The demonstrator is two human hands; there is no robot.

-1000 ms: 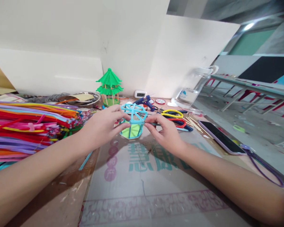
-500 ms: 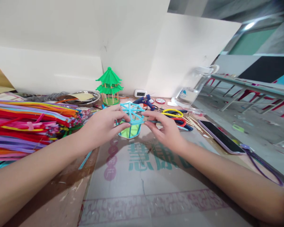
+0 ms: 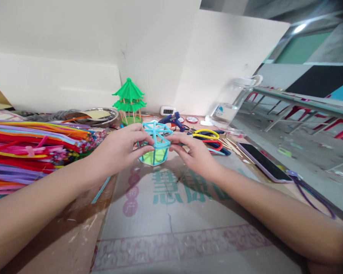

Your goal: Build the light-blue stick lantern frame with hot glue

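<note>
A small light-blue pipe-cleaner pavilion frame (image 3: 155,141) with a green base stands on the table's cardboard sheet (image 3: 174,213). My left hand (image 3: 118,149) grips its left side, thumb and fingers pinched on the blue roof rim. My right hand (image 3: 194,153) holds the right side, fingertips closed on the rim. A finished green pavilion model (image 3: 129,101) stands behind it near the white wall.
A large pile of coloured pipe cleaners (image 3: 31,148) fills the left. Behind lie a metal bowl (image 3: 98,117), a blue glue gun (image 3: 173,120), a small clock (image 3: 167,110), yellow and red scissors (image 3: 208,139), wooden sticks, a clear jug (image 3: 231,106). A phone (image 3: 260,161) lies right.
Both hands have shifted the blue frame slightly left and turned it a little. The view has drifted a little.
</note>
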